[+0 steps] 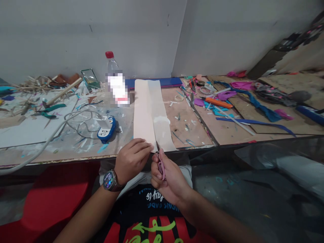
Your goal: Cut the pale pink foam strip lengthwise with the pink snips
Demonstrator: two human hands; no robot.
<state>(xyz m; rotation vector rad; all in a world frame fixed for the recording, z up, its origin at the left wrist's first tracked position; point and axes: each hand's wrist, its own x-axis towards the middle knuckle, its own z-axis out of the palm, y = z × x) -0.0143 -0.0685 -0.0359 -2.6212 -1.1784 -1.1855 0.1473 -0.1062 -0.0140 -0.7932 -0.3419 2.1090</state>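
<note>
Right hand [168,179] closed around pink-handled scissors [160,164], handles in the fist, blades pointing up and away toward the near end of a long cream sheet [152,113]; blade tips sit right at the sheet's near edge, at the table's front lip. Whether the blades are parted cannot be told at this size. Left hand [133,160] just beside it, fingers pinched on the sheet's near left corner, holding it at the table edge; a smartwatch [109,180] with a lit face on that wrist. The sheet runs lengthwise away from the person across the worktable [63,152], with a crease or seam down its middle and a glossy patch near its centre. Left of the sheet: a blue-and-white power strip [106,130] with a white plug in it and a grey cable looping off leftward. Behind that, a clear plastic bottle [113,79] with a red cap, label blurred. Further left, green-handled pliers [49,111] among wood offcuts. Right of the sheet, well apart: an orange utility knife [219,103], scattered magenta and teal scraps, a long blue strip [255,123].
</note>
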